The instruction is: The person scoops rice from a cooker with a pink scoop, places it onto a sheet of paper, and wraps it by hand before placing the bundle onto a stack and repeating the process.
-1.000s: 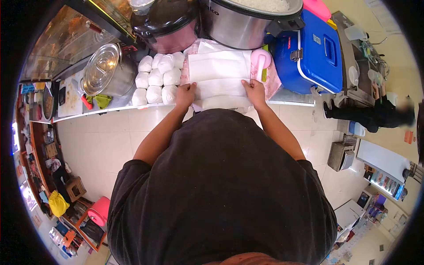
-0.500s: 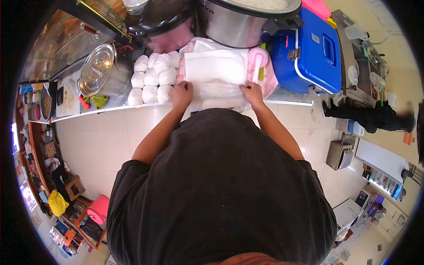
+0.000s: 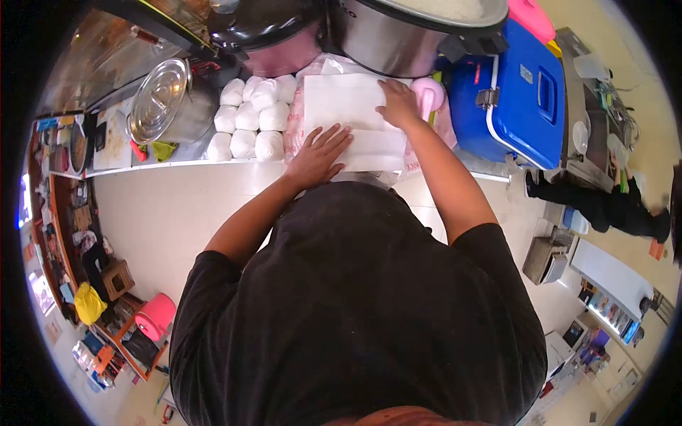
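Head view: white paper sheets (image 3: pixel 341 101) are laid on the desk (image 3: pixel 190 154), upper centre of frame. The left hand (image 3: pixel 320 156) is rested flat on them, fingers spread; the right hand (image 3: pixel 400 104) is placed at their upper right, thumb parted from fingers. White bundles (image 3: pixel 246 118) are grouped left

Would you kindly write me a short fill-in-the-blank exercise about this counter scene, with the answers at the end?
The right hand is nearer than the left hand to the ____ scoop.
The cooler is coloured mainly ____.
From the person's side, the white bundles sit to the ____ of the white paper.

Missing words: pink; blue; left.
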A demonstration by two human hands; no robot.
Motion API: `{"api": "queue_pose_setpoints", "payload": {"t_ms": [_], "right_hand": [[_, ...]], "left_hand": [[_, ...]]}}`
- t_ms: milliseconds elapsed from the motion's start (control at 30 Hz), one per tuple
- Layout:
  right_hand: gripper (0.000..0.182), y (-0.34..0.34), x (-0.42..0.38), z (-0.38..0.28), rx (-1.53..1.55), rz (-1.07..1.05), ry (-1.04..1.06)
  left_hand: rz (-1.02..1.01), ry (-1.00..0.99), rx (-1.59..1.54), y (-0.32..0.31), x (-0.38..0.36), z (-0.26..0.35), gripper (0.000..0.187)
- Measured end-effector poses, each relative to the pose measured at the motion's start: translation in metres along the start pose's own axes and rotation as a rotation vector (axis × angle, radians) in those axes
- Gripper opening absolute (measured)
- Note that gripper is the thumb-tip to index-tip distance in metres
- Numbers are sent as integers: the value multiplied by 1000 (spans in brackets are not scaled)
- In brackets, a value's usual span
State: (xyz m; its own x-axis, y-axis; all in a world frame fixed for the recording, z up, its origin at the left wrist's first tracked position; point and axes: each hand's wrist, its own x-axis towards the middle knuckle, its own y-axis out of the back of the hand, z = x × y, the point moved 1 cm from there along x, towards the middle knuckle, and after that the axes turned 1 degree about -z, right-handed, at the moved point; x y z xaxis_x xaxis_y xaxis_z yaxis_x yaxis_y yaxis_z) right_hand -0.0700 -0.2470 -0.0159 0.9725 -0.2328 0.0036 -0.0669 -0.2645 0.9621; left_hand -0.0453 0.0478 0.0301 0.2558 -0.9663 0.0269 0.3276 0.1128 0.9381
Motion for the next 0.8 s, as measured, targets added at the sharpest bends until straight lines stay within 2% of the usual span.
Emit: {"api": "queue_pose_setpoints", "payload": {"t_ms": [33,133,333,467,500,600,700,800], "right_hand": [[72,9,10,1,30,-191,-99],[57,20,23,6,142,-276,-130],[37,39,-10,-5,579,-30,-90],[36,47,-35,-7,535,96,120],[39,46,-37,-8,555,113,102],[39,52,-43,-14,179,310,144],[38,67,-51,-25,93,385,239],[34,82,-69,-33,106,369,276]], "left_hand": [[-11,10,-10,2,0,1,74],[-21,20,-25,6,0,-2,74],[-37,24,-20,1,2,-4,75],[-48,28,-39,-3,3,-5,79],[-51,27,-44,-2,4,-5,81],[-35,3,-27,0,4,-5,76],[-33,-7,-25,-2,4,-6,76],[-37,-2,-12,-4,4,-7,75]]}}
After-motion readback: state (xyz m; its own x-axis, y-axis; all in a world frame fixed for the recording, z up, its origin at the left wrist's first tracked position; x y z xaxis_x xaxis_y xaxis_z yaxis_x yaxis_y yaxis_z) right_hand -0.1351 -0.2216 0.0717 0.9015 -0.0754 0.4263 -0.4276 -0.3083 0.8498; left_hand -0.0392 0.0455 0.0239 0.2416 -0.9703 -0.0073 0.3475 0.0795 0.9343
